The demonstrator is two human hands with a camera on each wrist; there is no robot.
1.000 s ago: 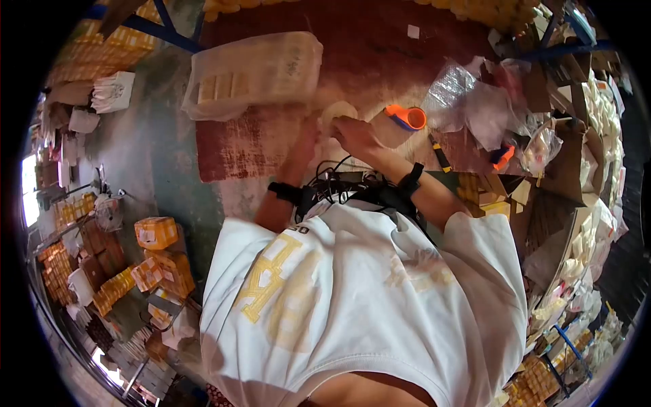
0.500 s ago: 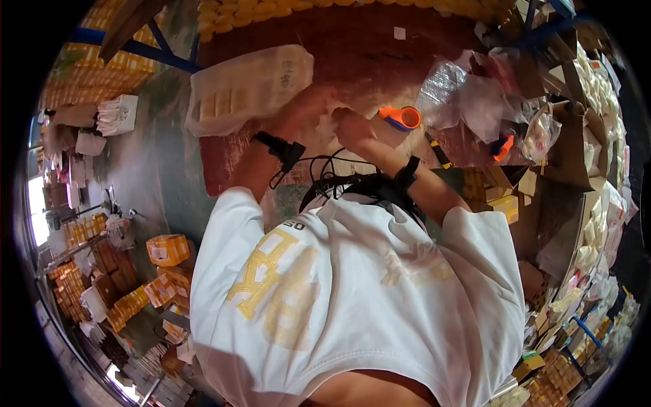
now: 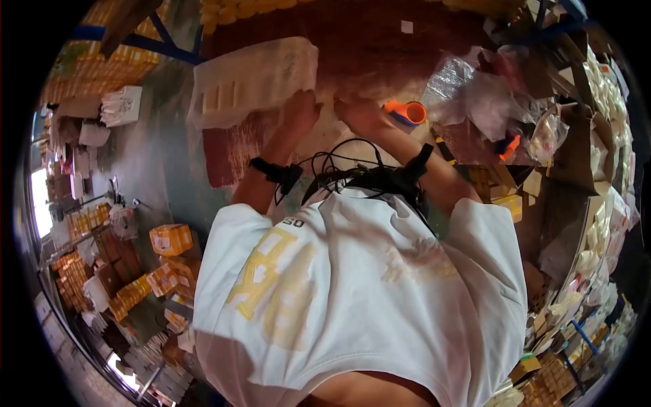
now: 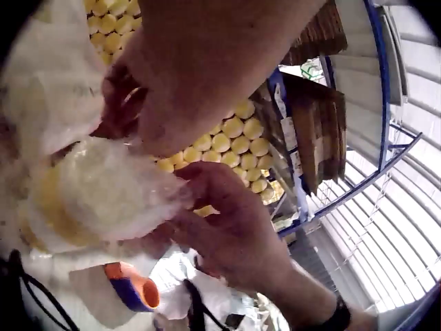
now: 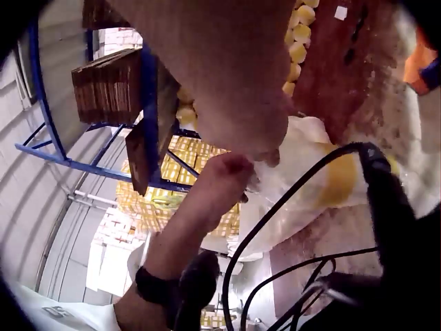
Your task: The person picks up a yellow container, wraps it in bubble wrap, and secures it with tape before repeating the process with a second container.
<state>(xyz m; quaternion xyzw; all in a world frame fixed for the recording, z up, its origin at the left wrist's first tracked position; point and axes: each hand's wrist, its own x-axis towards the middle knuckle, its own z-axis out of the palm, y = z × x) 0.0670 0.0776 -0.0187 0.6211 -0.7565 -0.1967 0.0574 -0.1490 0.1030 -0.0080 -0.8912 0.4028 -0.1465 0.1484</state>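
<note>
A bundle (image 4: pixel 103 193) wrapped in clear plastic, pale with a yellow band, lies between both hands in the left wrist view. Thumb and fingers of my right hand (image 4: pixel 227 221) pinch the gathered end of its plastic. My left hand (image 5: pixel 224 179) has its fingertips bent onto the same film in the right wrist view, where the bundle's yellow band (image 5: pixel 340 179) also shows. From the head, my left hand (image 3: pixel 302 112) is beside the large clear bag (image 3: pixel 254 85), and my right hand (image 3: pixel 359 115) is left of an orange and blue tape dispenser (image 3: pixel 410 113). Little of the bundle shows from there.
Loose clear plastic (image 3: pixel 485 102) and a small orange tool (image 3: pixel 508 146) lie at the table's right. A yellow and black cutter (image 3: pixel 444 149) is partly behind my right forearm. Black cables (image 3: pixel 349 156) loop before the body. Yellow round stacks (image 4: pixel 234 141) line the back.
The left hand, blurred half a second ago near the right hand, has drawn back toward me and left. My right hand has shifted slightly away from me.
</note>
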